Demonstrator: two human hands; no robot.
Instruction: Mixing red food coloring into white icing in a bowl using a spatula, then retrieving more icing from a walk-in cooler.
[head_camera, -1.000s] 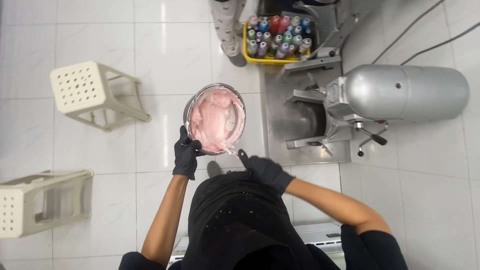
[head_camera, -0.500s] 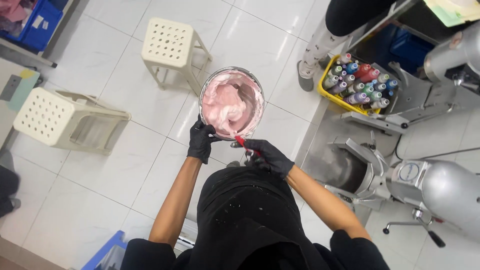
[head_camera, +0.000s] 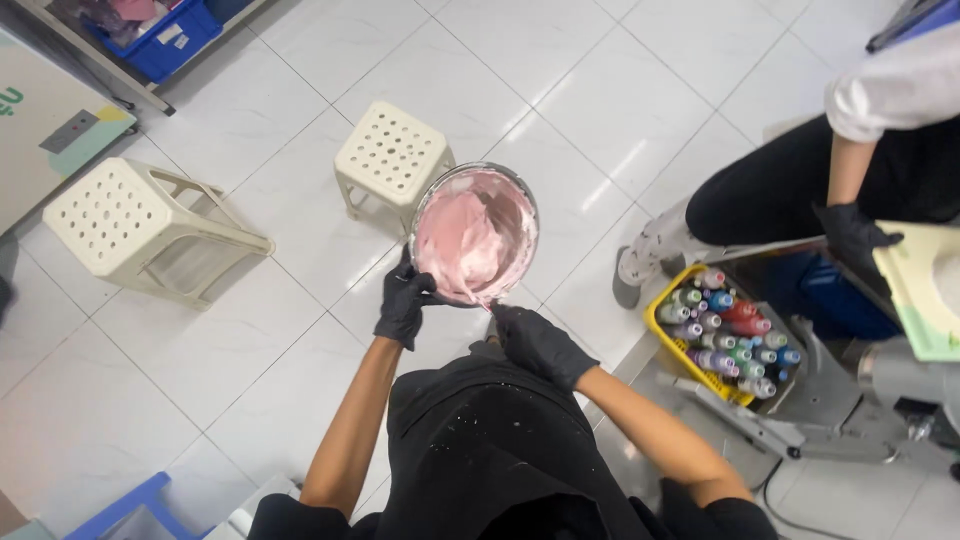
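A round metal bowl (head_camera: 424, 205) full of pink cream is held out in front of my black apron. My left hand (head_camera: 403, 303), in a black glove, grips the bowl's near left rim. My right hand (head_camera: 537, 344), also black-gloved, is closed on the handle of a spatula (head_camera: 488, 304) whose blade reaches into the pink cream at the bowl's near edge. The bowl hangs over the white tiled floor, just in front of a cream plastic stool (head_camera: 390, 155).
A second cream stool (head_camera: 125, 225) lies tipped at the left. A yellow tray (head_camera: 660, 315) of coloured bottles sits at the right beside a grey metal stand. Another person in black trousers, with a gloved hand (head_camera: 850, 235), stands at the upper right. Blue crates sit at the top left.
My view has swung left: the big mixer slid out of sight and the stools came nearer. Both hands kept their grips on bowl and spatula.
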